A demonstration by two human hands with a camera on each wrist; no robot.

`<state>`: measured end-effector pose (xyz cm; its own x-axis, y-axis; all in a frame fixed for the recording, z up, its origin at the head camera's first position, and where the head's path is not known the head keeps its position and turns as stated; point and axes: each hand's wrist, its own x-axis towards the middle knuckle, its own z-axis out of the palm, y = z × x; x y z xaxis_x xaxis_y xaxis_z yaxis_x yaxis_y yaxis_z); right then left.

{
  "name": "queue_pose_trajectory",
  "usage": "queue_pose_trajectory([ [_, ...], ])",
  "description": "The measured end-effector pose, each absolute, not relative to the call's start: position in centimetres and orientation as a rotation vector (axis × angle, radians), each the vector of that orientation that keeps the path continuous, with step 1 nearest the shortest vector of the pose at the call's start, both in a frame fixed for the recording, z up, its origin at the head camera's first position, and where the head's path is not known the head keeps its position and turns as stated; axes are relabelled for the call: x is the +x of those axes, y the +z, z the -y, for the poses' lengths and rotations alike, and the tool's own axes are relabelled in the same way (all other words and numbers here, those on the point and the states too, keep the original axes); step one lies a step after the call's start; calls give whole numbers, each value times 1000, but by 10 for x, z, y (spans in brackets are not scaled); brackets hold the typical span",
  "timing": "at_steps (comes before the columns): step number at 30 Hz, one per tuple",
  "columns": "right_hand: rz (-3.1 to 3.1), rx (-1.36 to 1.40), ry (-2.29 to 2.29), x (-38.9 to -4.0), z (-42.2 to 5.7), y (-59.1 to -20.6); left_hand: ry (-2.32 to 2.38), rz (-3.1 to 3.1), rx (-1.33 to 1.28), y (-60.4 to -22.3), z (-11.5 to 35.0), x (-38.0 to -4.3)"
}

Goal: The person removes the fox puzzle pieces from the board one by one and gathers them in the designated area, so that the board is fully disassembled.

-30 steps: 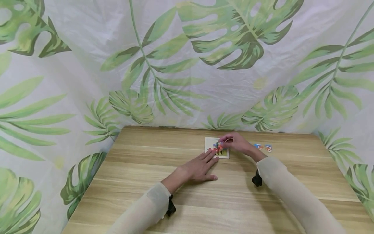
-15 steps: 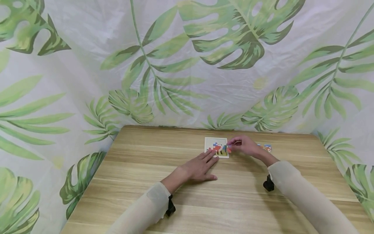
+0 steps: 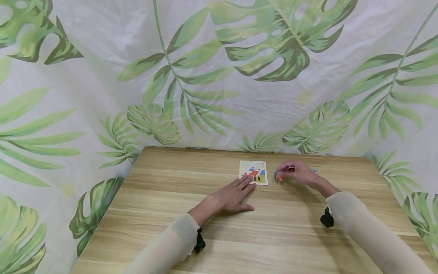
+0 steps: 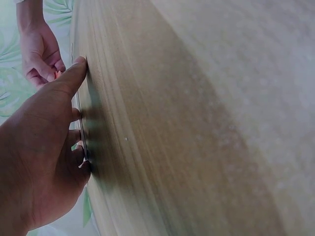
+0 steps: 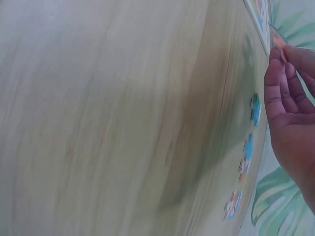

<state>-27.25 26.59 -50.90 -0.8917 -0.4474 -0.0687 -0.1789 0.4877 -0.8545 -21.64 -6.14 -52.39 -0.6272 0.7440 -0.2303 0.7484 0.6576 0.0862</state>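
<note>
A white-framed jigsaw puzzle board (image 3: 244,166) lies toward the far side of the table, partly filled with a picture of a red and white animal. My left hand (image 3: 235,195) rests flat with straight fingertips on the board's lower left part, covering some of it. Just right of the board, my right hand (image 3: 298,173) pinches an orange and green puzzle piece (image 3: 280,177) between thumb and fingers, held tilted. The right wrist view shows this piece (image 5: 278,40) at the fingertips, beside the board's edge (image 5: 261,29).
In the right wrist view, three loose blue and orange pieces (image 5: 255,110) lie in a row on the wooden table (image 3: 191,179). The head view shows only part of a loose piece (image 3: 315,172) behind the right hand. A leaf-patterned cloth (image 3: 205,95) hangs behind the table.
My right hand has moved right, off the board, carrying the puzzle piece with it and uncovering the picture's right side. The left hand has stayed in place.
</note>
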Motion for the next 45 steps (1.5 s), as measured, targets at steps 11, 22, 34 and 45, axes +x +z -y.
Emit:
queue_pose_trajectory([
  [11,-2509,-574,-1343,-267,-286,-510,-18,-2639,1231,-525,62,-218],
  [22,-2552,-574,-1274,-262,-298,-514,10,-2618,1221,-526,63,-218],
  [34,-2633,-587,-1173,-262,-298,-513,-5,-2625,1219,-525,62,-218],
  [45,-2705,-653,-1102,-265,-301,-522,-5,-2625,1213,-525,63,-217],
])
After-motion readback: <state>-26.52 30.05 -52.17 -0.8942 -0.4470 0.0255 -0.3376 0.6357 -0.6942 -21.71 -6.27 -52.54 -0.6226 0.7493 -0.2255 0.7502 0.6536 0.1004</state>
